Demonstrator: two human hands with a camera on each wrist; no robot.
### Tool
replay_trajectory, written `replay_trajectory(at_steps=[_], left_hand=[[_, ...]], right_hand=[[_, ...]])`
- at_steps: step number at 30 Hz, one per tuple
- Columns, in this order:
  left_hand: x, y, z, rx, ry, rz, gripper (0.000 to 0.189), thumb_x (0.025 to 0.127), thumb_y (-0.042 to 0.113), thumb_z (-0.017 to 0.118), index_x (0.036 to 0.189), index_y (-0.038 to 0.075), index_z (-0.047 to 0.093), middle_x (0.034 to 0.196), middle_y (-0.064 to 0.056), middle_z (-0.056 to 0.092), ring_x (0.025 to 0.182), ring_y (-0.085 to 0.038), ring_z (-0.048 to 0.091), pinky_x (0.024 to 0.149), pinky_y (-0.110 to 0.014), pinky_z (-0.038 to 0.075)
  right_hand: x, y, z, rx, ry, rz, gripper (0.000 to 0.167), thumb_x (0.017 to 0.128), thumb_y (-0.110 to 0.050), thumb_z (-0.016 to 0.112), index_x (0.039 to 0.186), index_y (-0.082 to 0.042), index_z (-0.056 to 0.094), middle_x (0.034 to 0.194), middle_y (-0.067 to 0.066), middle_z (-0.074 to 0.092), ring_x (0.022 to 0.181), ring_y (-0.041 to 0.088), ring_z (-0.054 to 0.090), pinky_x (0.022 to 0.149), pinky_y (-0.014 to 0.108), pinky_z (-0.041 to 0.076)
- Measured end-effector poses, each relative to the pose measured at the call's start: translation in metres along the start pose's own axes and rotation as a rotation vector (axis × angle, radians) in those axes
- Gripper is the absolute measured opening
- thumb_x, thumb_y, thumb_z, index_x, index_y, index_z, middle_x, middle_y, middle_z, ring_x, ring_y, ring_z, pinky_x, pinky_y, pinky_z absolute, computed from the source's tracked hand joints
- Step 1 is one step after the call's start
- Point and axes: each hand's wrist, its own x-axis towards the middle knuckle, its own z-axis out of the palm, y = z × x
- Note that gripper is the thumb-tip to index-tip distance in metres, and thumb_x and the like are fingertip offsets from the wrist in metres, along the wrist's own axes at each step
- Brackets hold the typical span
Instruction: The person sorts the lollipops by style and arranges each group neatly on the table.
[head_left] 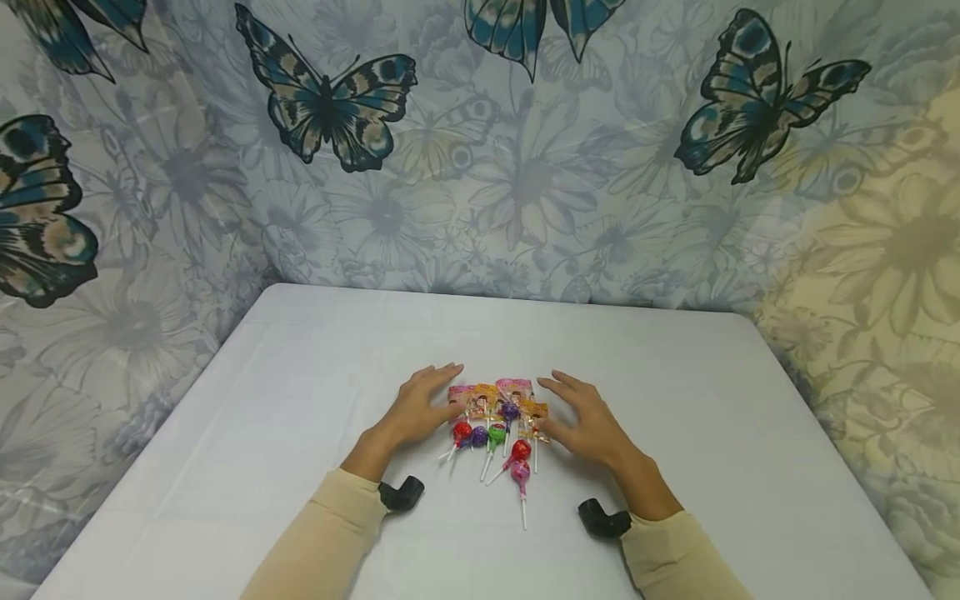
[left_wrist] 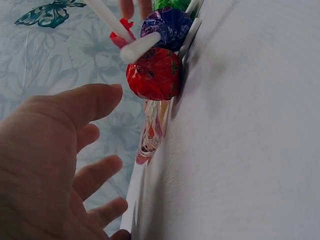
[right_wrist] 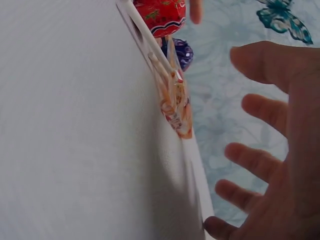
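A cluster of wrapped lollipops lies at the middle of the white table, between my two hands. Toward the left are a red lollipop point(head_left: 462, 431), a purple one point(head_left: 479, 436) and a green one point(head_left: 497, 433). A second red lollipop point(head_left: 521, 450) and a pink one point(head_left: 520, 472) lie nearer me. Behind them are several flat sweets in pink and orange wrappers point(head_left: 514, 387). My left hand point(head_left: 416, 407) is spread at the left side, its thumb near the red lollipop point(left_wrist: 154, 75). My right hand point(head_left: 588, 417) is spread at the right, beside an orange wrapper point(right_wrist: 177, 110).
The white table point(head_left: 337, 333) reaches back to a wall point(head_left: 525, 225) covered with butterfly and flower prints. Black wrist mounts point(head_left: 402, 493) sit on both wrists, by the beige sleeves point(head_left: 330, 533).
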Motion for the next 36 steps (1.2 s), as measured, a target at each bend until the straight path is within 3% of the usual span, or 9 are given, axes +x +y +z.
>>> replay_trajectory(at_steps=[13,20,26,36], left_hand=[[-0.004,-0.003,0.0,-0.008,-0.077,-0.108,0.061,0.082,0.033,0.077,0.138,0.022,0.056,0.14,-0.009,0.05,0.139,-0.034,0.023,0.107,-0.061,0.013],[-0.004,-0.004,0.0,0.043,-0.099,-0.021,0.056,0.08,0.025,0.079,0.133,0.016,0.06,0.139,-0.004,0.052,0.139,-0.035,0.024,0.109,-0.057,0.009],[-0.003,-0.002,-0.001,0.024,-0.127,-0.037,0.06,0.075,0.021,0.083,0.131,0.017,0.062,0.141,-0.003,0.05,0.14,-0.032,0.02,0.11,-0.053,0.005],[-0.001,-0.005,0.003,0.073,-0.063,0.019,0.056,0.075,0.023,0.083,0.126,0.01,0.064,0.133,-0.005,0.056,0.133,-0.029,0.036,0.109,-0.051,0.016]], right_hand=[[-0.008,0.008,0.007,-0.052,-0.095,0.023,0.053,0.08,-0.03,0.071,0.13,-0.018,0.062,0.138,0.012,0.051,0.128,0.04,0.037,0.097,0.068,0.023],[-0.01,0.013,0.01,-0.082,-0.104,-0.016,0.05,0.076,-0.027,0.073,0.126,-0.023,0.065,0.137,0.008,0.053,0.129,0.041,0.035,0.098,0.066,0.02],[-0.011,0.014,0.011,-0.11,-0.118,-0.032,0.049,0.076,-0.027,0.075,0.125,-0.025,0.066,0.136,0.008,0.054,0.129,0.042,0.034,0.099,0.065,0.019],[-0.01,0.012,0.01,-0.119,-0.124,-0.028,0.048,0.076,-0.025,0.076,0.123,-0.025,0.067,0.136,0.008,0.054,0.13,0.041,0.034,0.099,0.064,0.02]])
